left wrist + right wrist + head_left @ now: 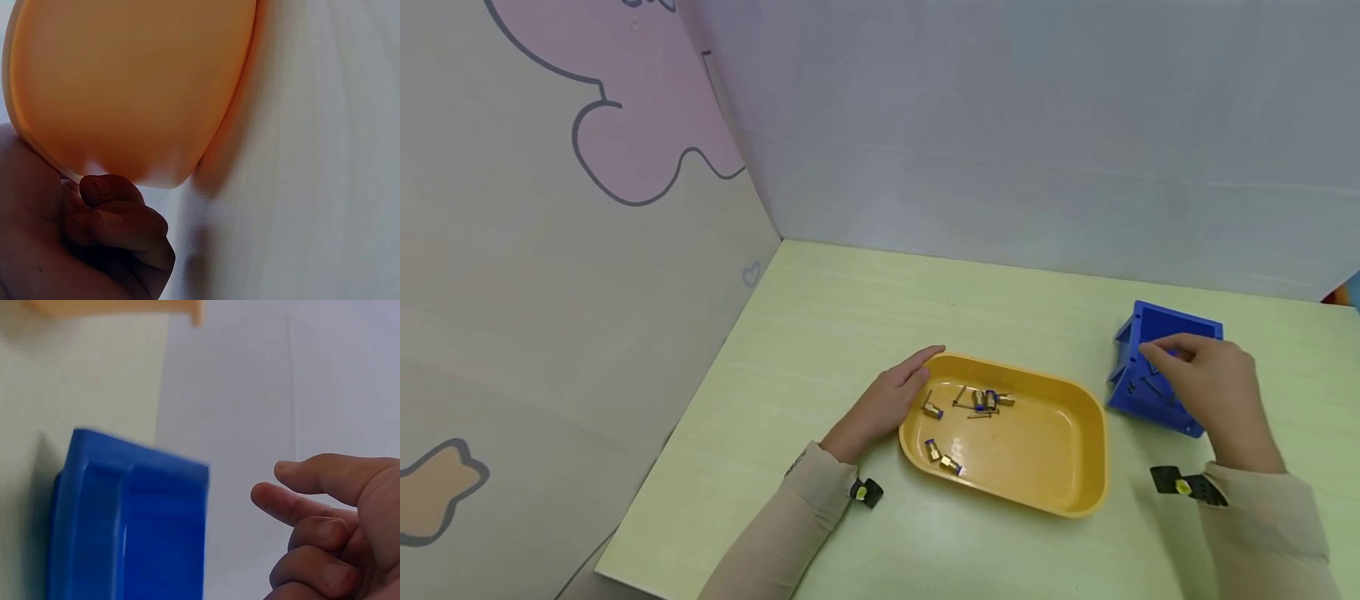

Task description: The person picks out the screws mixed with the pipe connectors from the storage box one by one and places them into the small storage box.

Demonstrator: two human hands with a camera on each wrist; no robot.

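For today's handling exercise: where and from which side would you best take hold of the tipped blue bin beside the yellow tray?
Probably by the raised top rim of the blue bin, from its right side, where the right hand already is. The bin stands tilted on the table, so that edge is exposed; the yellow tray crowds its left side.

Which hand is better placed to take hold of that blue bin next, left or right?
Right. The right hand is at the blue bin, fingers over its rim, while the left hand rests against the yellow tray across the table.
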